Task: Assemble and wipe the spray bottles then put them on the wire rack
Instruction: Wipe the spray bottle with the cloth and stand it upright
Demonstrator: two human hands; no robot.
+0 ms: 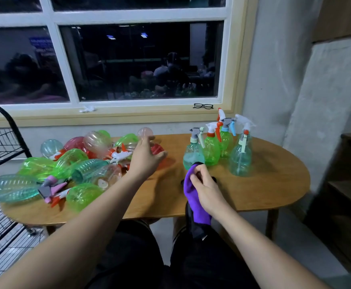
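Observation:
A heap of loose green, teal, red and pink bottle bodies (72, 163) and spray heads (53, 190) lies on the left half of the wooden table (274, 184). Several assembled spray bottles (211, 147) stand upright at the back right. My left hand (145, 157) hovers open over the right end of the heap, above a red bottle (160, 151), holding nothing. My right hand (206, 188) grips a purple cloth (193, 197) near the table's front edge, just in front of a teal assembled bottle (192, 157).
A black wire rack (1, 147) stands at the left, its shelves beside and below the table's left end. Glasses (203, 106) lie on the window sill behind the table. A dark wooden shelf unit (349, 184) stands at the right. My legs are under the table's front edge.

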